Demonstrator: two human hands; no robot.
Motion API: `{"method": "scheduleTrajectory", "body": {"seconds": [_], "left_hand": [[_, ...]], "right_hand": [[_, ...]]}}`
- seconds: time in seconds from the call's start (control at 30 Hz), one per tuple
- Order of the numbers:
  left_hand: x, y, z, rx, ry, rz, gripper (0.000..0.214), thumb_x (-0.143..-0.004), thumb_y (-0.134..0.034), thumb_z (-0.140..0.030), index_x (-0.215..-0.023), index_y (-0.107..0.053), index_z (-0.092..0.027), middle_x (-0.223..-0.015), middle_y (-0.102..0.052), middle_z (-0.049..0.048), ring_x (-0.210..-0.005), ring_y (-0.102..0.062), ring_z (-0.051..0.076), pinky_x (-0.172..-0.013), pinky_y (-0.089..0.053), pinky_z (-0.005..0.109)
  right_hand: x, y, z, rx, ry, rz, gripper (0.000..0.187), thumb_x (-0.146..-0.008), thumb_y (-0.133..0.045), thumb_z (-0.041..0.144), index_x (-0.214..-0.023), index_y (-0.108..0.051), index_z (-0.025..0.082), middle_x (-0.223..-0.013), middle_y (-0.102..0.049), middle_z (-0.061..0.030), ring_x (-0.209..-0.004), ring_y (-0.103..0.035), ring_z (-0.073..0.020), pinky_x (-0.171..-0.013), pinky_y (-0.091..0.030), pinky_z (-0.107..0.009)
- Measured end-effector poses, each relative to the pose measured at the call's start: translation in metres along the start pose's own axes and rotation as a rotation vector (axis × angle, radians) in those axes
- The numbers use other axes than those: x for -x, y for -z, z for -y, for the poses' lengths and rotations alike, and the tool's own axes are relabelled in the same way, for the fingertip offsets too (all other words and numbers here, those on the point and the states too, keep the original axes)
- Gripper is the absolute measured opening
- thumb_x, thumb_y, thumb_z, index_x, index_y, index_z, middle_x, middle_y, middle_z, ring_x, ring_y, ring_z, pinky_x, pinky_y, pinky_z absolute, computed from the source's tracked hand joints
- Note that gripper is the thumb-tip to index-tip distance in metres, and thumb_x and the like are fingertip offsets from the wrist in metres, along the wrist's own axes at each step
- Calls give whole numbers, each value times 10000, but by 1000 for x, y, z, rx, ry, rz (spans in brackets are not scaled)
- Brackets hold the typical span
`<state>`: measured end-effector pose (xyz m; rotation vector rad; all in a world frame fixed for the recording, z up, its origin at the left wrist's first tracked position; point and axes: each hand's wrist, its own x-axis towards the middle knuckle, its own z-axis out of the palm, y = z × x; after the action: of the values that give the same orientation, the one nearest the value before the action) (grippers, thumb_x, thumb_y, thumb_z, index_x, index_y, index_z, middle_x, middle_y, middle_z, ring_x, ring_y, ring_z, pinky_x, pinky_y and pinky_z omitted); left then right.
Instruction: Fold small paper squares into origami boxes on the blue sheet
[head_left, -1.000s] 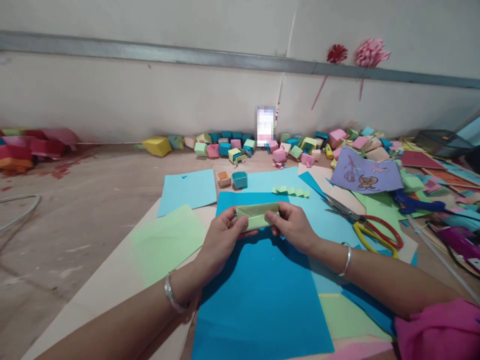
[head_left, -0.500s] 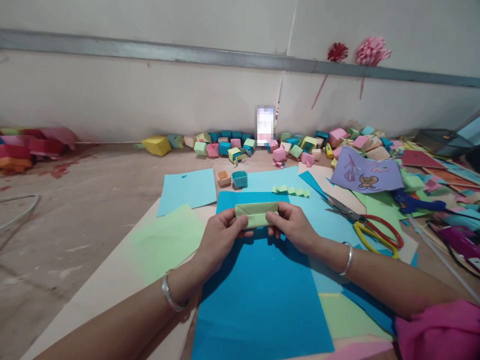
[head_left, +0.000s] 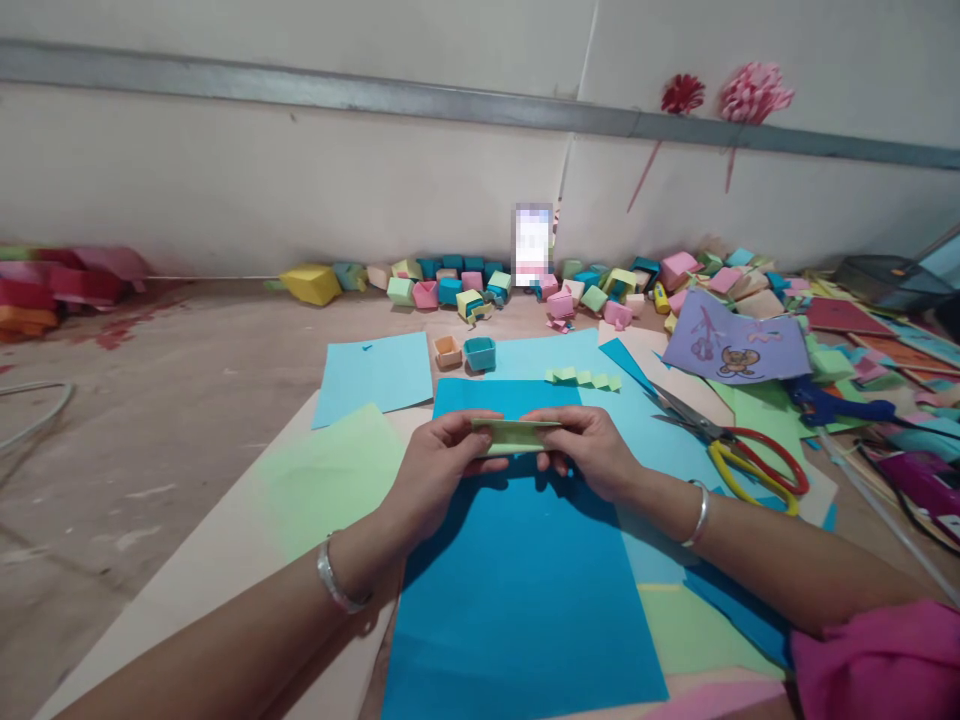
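Head view: the left hand (head_left: pixel 439 465) and the right hand (head_left: pixel 592 450) each pinch one end of a narrow, folded pale-green paper piece (head_left: pixel 516 437) between thumb and fingers, above the far part of a large dark-blue rectangular paper sheet (head_left: pixel 525 600). The fingers cover its ends, so its full shape is hard to make out. Just beyond the dark-blue sheet stand a small peach open paper box (head_left: pixel 448 352) and a small teal open paper box (head_left: pixel 480 354), side by side. To their right lies a pale-green zigzag paper strip (head_left: pixel 583 380). Metal scissors with red and yellow handles (head_left: pixel 724 436) lie on the right, blades parted.
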<state>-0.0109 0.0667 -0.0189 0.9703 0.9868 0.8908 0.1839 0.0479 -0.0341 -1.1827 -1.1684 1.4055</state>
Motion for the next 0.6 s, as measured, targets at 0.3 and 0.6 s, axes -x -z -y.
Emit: {"method": "scheduleTrajectory", "body": {"seconds": [0.3, 0.6], "left_hand": [[-1, 0, -9, 35, 12, -16, 160, -649, -783, -235, -759, -729, -132, -1019, -734, 102, -839, -705, 230, -729, -617, 341], [14, -13, -1, 250, -102, 275, 521, -748, -751, -436, -1206, -612, -230, -1276, -615, 90, -1179, -560, 256, -993, -469, 366]], "right_hand": [[0, 1, -1, -147, 51, 35, 134, -681, -684, 232, -770, -766, 174, -770, -715, -61, -480, -591, -106, -402, -446, -222], [8, -8, 4, -298, 89, -71, 59, -699, -724, 195, -745, -755, 215, -732, -695, -31, -512, -579, -110, -482, -487, -245]]}}
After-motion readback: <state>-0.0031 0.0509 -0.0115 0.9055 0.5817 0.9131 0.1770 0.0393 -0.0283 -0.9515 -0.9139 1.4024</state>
